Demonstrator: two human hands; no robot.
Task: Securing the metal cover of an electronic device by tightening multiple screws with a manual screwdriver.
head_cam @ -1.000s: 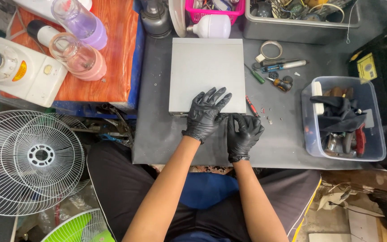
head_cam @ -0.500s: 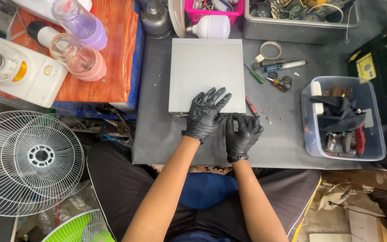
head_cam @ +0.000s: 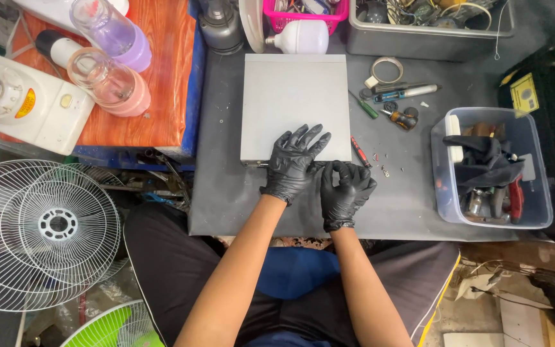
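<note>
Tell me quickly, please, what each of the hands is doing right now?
Left hand: open, fingers spread flat on the grey box.
Right hand: fingers curled at the box's near edge; holding anything cannot be told.

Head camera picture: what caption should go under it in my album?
Two black-gloved hands, left and right, press the near edge of a flat grey box.

Both hands gloved: left hand (head_cam: 292,164) and right hand (head_cam: 345,193) in black disposable gloves, thin and slightly glossy, wrinkled over knuckles and fingers, cuffs ending at the wrists. Forearms bare, no sleeves in view, no watch or bands. Lower body: dark trousers over both thighs, with a blue garment showing between them at the lap.
</note>
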